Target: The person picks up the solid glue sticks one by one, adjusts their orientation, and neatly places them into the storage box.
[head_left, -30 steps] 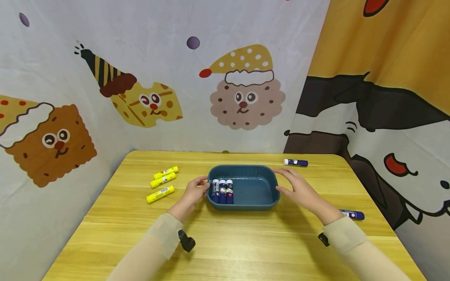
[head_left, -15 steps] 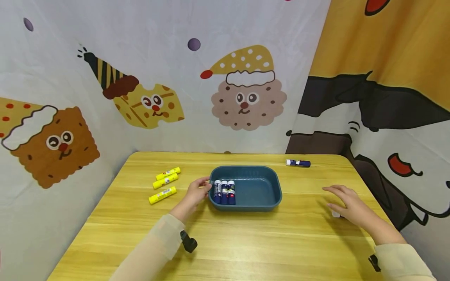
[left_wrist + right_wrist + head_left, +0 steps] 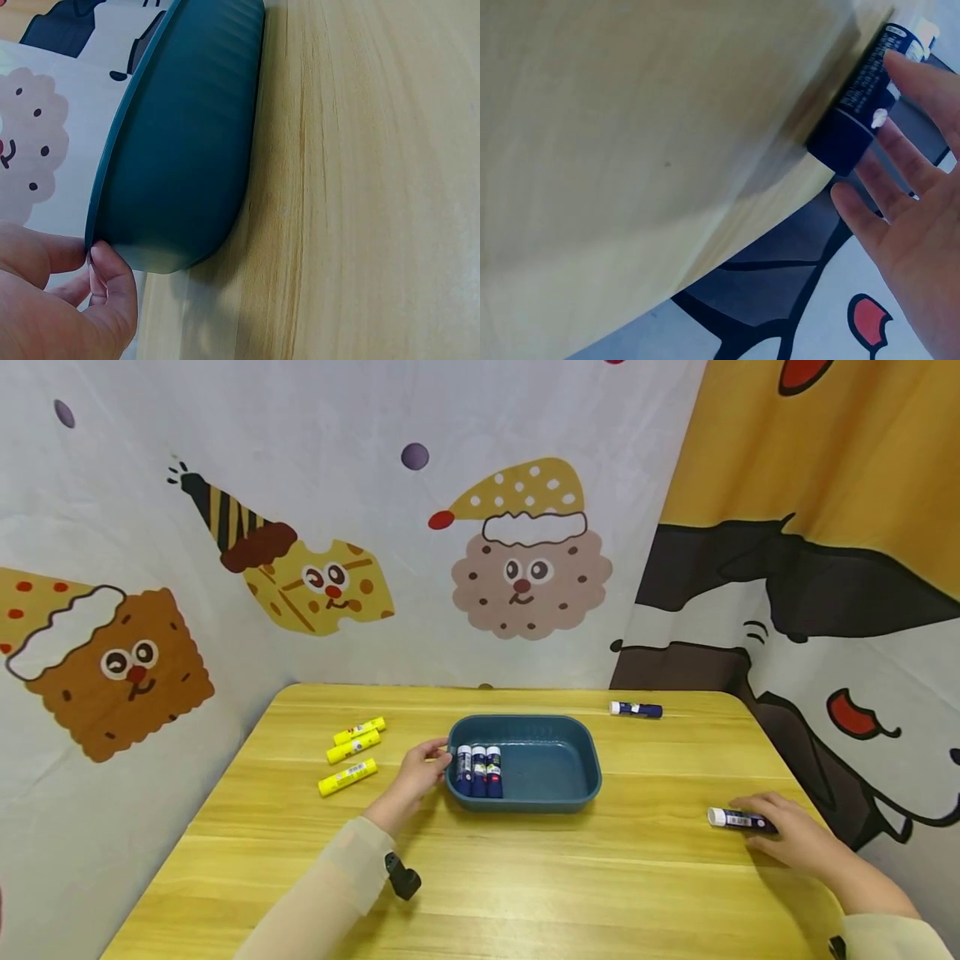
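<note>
A dark teal plastic bin (image 3: 540, 768) stands on the wooden table, with three dark blue glue sticks (image 3: 478, 772) side by side at its left end. My left hand (image 3: 416, 772) pinches the bin's left rim between thumb and fingers; the left wrist view shows the rim (image 3: 105, 172) in that pinch. Off to the right, my right hand (image 3: 795, 831) has its thumb and fingers on either side of another blue glue stick (image 3: 738, 819), which lies on the table, white cap to the left. In the right wrist view the thumb touches this glue stick (image 3: 862, 97), and the outer fingers spread loosely.
Three yellow glue sticks (image 3: 348, 777) lie on the table left of the bin. One more blue glue stick (image 3: 636, 709) is near the back edge at right. A printed cloth (image 3: 337, 485) hangs behind and beside the table (image 3: 525, 885).
My right hand has left the bin's right side, moved right, and come down around the blue glue stick there. My left hand has stayed at the bin's left rim.
</note>
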A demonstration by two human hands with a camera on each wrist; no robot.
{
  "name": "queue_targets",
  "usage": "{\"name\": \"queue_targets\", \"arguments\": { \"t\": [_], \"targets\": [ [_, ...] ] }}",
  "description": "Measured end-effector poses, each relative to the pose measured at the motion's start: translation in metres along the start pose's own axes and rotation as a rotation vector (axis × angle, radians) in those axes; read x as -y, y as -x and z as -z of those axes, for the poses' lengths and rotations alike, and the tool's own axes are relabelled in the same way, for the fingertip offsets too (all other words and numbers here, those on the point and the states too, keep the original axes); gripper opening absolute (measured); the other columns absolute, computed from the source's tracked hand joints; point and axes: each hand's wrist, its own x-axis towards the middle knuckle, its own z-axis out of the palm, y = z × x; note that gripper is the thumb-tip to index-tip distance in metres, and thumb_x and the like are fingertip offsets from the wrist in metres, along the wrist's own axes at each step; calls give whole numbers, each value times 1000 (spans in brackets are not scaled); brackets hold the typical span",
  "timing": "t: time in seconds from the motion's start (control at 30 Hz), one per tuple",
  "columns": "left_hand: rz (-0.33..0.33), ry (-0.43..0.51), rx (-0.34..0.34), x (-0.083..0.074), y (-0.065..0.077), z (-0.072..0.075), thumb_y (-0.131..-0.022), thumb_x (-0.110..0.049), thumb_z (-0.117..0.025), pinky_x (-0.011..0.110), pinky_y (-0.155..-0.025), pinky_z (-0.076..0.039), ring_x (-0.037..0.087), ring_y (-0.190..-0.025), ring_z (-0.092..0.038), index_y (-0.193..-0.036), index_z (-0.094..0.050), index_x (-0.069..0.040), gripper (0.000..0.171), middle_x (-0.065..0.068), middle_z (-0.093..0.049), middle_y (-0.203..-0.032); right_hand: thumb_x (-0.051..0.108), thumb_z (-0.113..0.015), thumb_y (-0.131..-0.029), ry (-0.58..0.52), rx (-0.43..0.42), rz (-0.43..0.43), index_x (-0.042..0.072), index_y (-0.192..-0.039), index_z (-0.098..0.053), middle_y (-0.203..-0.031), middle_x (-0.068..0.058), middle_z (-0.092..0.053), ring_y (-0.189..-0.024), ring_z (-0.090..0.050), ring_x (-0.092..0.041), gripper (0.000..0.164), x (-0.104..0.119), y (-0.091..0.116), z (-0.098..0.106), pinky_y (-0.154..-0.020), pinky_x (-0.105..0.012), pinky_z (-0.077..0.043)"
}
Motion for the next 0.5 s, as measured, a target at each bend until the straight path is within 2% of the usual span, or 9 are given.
{"name": "queue_targets", "arguments": {
  "t": [0.13, 0.3, 0.5],
  "targets": [
    [3, 0, 1, 0, 1, 0, -94, -6, -56, 25, -66, -50, 12, -73, -52, -129, -56, -4, 36, 12, -52, -106, 7, -81, -66, -2, 11, -7, 11, -108, -64, -102, -11, -62, -91, -60, -32, 45, -6, -2, -5, -74, -49, -50],
    [12, -3, 5, 0, 1, 0, -94, -7, -56, 24, -66, -50, 13, -76, -52, -130, -55, -5, 36, 12, -51, -107, 9, -81, -67, 25, -10, -1, 16, -103, -65, -98, -1, -62, -87, -60, -22, 40, -4, -7, -7, -73, -42, -51],
    [18, -8, 9, 0, 0, 1, -95, -8, -55, 24, -66, -50, 13, -77, -52, -130, -55, -4, 36, 12, -51, -108, 9, -79, -70, 42, 18, 4, 16, -102, -65, -92, 6, -60, -82, -59, -14, 36, 1, -15, -7, -72, -37, -51]
  ]
}}
